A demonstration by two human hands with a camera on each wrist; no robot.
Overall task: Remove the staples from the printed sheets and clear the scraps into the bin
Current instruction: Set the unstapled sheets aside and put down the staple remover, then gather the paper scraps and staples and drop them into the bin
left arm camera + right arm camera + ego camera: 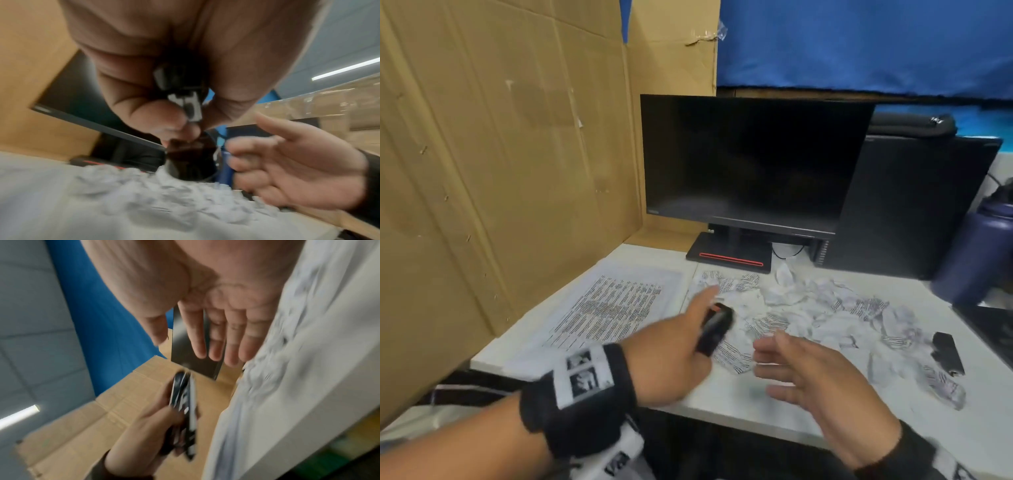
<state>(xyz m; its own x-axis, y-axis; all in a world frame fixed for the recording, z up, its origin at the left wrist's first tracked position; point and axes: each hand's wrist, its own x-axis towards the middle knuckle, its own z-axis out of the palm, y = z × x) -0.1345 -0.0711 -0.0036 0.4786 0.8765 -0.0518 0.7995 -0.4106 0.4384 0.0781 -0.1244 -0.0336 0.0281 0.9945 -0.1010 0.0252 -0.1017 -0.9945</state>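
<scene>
A white desk (726,404) fills the lower half of the head view; its near edge runs across the lower centre, and the dark space beneath it shows along the bottom. Brown cardboard panels (493,164) wall off the left side and the upper left; a blue cloth (859,44) hangs across the upper right. A dark monitor (750,161) stands at the centre of the frame on a black base with a red stripe; a black computer case (914,205) sits just to its right, and a dark purple bottle (976,253) stands at the right edge.

The printed sheets (616,305) lie flat at left of centre on the desk; crumpled paper scraps (822,315) are strewn from centre to right, reaching a small black object (947,353) at lower right that is too blurred to name.

The left hand (671,356), with a black wrist strap, comes in from lower left and grips a black stapler-like tool (715,327) with an orange patch, its fingers curled round it above the scraps; the left wrist view shows metal parts of the tool (185,95) between the fingers. The right hand (825,383) hovers at lower centre right, fingers spread and relaxed, holding nothing, just beside the tool; motion blur softens both hands.
</scene>
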